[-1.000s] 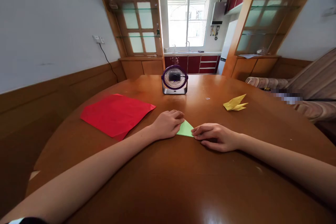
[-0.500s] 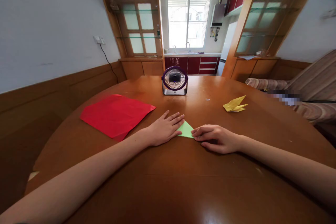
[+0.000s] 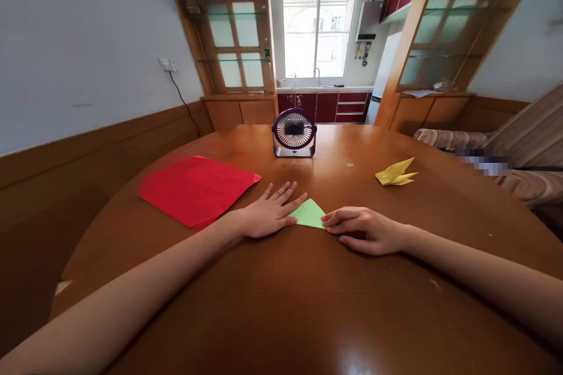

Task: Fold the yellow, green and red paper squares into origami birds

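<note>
A small folded piece of light green paper lies on the table between both hands, its peak pointing away from me. My left hand rests flat with fingers spread, thumb and index finger touching the paper's left end. That end is partly hidden under the fingers. At the paper's right corner, the fingertips of my right hand are held together on it, with the lower fingers curled beneath.
Left on the wooden table lies a large red paper sheet. A folded yellow paper piece sits to the right. A small purple-rimmed fan stands at the back. Beyond the table's right edge is a striped sofa.
My left hand has slid left along the green paper, its fingers more spread, uncovering more of it. My right hand stays at the right corner. The view has shifted slightly.
</note>
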{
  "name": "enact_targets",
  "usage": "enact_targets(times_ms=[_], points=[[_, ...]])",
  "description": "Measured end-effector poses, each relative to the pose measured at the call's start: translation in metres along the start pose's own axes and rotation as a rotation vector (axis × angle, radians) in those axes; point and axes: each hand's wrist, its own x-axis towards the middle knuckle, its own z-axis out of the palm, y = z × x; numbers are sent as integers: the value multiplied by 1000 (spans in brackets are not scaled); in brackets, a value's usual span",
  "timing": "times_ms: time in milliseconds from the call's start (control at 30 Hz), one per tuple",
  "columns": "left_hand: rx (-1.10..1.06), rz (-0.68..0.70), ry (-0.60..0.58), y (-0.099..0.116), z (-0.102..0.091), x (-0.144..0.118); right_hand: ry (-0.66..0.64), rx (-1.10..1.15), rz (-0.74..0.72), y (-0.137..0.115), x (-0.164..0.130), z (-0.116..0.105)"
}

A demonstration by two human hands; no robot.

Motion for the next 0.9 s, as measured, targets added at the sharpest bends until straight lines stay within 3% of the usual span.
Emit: enact_targets(times_ms=[133,400,700,800,900], points=[[-93,26,-60,-4,-4,-5,-11,-9,-2,-1,0,-1],[-216,10,-43,-21,0,-18,-2,-9,-7,0,1,0],[-307,-56,110,-35,6,-24,-44,-163,-37,-5,16,-4],[-292,-67,147,-34,11,-19,-54,-301,-28,-8,30,-1],[-242,-88,260,-27,16,-16,-80,-421,-66,-9,47,4]])
